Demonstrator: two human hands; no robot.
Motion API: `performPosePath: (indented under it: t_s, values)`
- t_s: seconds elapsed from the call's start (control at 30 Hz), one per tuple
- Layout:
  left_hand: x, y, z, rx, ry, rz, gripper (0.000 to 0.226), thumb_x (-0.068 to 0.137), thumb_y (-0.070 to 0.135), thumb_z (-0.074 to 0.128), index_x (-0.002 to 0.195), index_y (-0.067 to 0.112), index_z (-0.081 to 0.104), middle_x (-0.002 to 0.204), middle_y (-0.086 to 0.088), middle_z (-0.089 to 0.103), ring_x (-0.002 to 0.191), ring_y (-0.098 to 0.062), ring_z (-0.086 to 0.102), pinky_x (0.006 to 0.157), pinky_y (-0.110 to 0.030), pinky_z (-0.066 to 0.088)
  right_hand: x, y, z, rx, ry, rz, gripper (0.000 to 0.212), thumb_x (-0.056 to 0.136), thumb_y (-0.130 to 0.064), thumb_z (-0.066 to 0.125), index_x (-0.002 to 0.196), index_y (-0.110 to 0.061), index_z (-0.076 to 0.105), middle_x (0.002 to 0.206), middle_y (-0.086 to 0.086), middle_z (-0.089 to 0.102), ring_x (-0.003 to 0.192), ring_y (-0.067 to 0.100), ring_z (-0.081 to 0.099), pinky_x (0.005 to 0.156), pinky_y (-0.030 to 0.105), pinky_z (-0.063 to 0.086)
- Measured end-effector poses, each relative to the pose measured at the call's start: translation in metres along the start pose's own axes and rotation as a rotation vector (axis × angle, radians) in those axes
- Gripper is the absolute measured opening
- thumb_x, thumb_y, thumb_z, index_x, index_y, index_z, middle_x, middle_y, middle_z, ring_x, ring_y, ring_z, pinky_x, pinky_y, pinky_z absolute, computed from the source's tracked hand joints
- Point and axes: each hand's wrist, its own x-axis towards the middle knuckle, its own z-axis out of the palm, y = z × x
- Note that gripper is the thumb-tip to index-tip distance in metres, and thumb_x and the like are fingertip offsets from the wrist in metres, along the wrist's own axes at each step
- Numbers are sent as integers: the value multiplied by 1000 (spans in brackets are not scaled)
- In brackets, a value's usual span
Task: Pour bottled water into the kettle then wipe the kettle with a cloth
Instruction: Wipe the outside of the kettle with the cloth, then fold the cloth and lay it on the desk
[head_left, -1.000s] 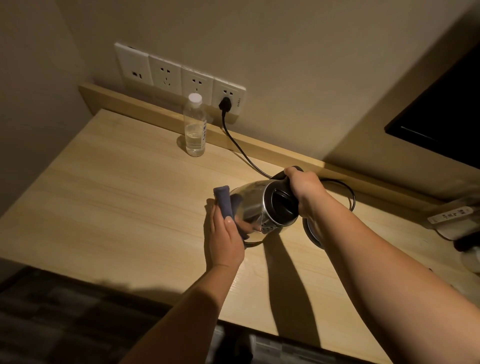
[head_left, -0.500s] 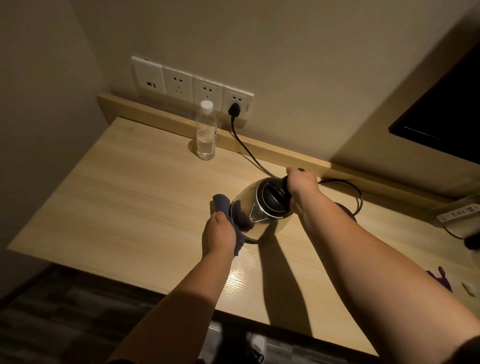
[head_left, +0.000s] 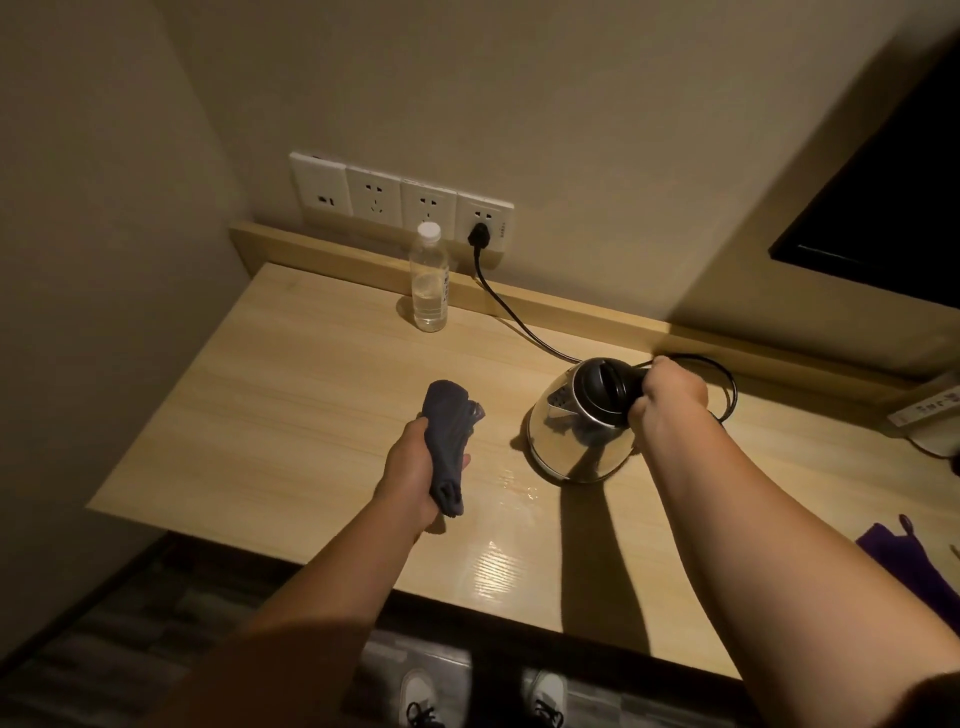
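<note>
Dim, warm light from above; glare on the bench (head_left: 493, 566) at lower centre, hard arm shadows, wide-angle bending at the frame edges

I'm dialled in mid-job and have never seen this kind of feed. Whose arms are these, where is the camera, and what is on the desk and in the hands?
There is no machine here: the arms are a person's, filmed by one wide-angle camera worn on the head, looking forward and down. The left hand grips a rolled dark cloth, held clear of the kettle. The right hand grips the kettle's black handle; the steel kettle sits at the desk surface, lid closed. At the back stands a capped bottle, partly full, beside a black cord plugged into the wall sockets. A purple item lies at the right edge. The shiny patch by the kettle may be wet.
</note>
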Motion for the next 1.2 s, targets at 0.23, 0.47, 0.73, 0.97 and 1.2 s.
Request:
performPosePath:
  t_s: [0.23,0.47,0.73,0.97,1.2]
  values:
    - [-31,9,-5,177,-209,5,47,91,40,58,127,10,58,126,-17,64,112,-30,62,98,-40,48,6,3,-36,-13,-71,-68,35,86,-22,56,120,-11,55,97,5,64,84,20,62,74,36,53]
    - [-68,33,-6,675,-544,50,39,88,7,60,127,5,56,119,-28,63,103,-34,65,92,-43,53,-77,21,-64,-827,-423,-1099,48,94,-27,57,140,-20,45,142,3,46,125,20,47,103,38,42]
    - [-120,70,17,1370,-712,177,41,81,21,54,118,3,56,105,-17,62,87,-23,62,77,-36,50,-135,21,-53,-1461,-868,-1465,51,90,-28,64,138,-23,48,138,-2,53,123,14,48,98,24,35]
    - [-151,76,23,1501,-726,187,32,79,25,57,108,13,56,105,-12,59,87,-20,60,73,-30,50,-152,20,-68,-1511,-973,-1373,19,90,-33,62,106,-23,61,103,-3,58,90,12,53,71,21,41]
    - [-163,69,35,2100,-496,784,15,94,26,55,109,27,56,96,3,61,82,-14,58,67,-26,47,-148,19,-81,-1358,-924,-1349,10,89,-26,62,97,-22,57,89,-2,60,79,12,56,64,23,46]
